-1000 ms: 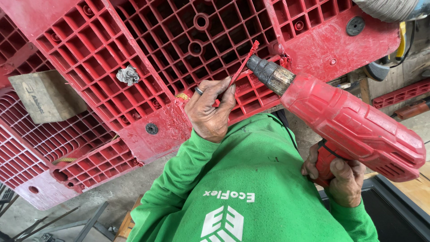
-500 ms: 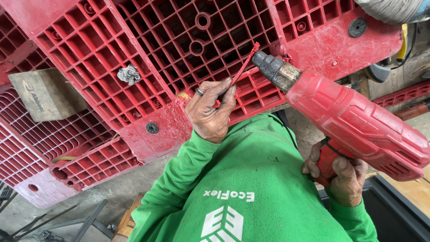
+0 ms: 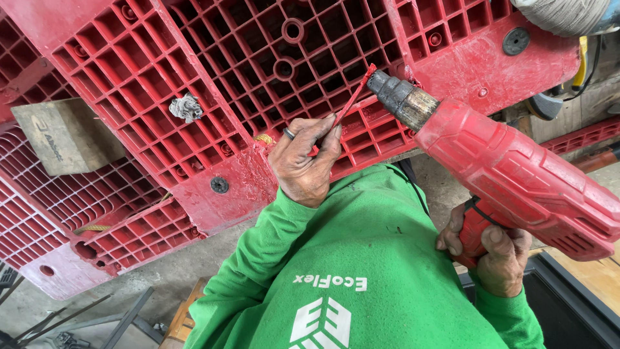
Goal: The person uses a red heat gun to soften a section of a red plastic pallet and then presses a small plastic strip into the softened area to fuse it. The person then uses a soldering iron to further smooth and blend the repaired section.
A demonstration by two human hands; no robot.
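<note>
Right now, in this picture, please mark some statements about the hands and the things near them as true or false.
1. The left hand pinches a thin red strip. True.
2. The right hand grips a blue power tool. False: the power tool is red.
3. The tool's metal nozzle points at the upper tip of the strip, close to the red plastic grid. True.
4. The person wears yellow sleeves. False: the sleeve is green.
5. A grey block rests against the grid on the left. True.
6. The left hand wears no ring. False: a ring shows on one finger.
</note>
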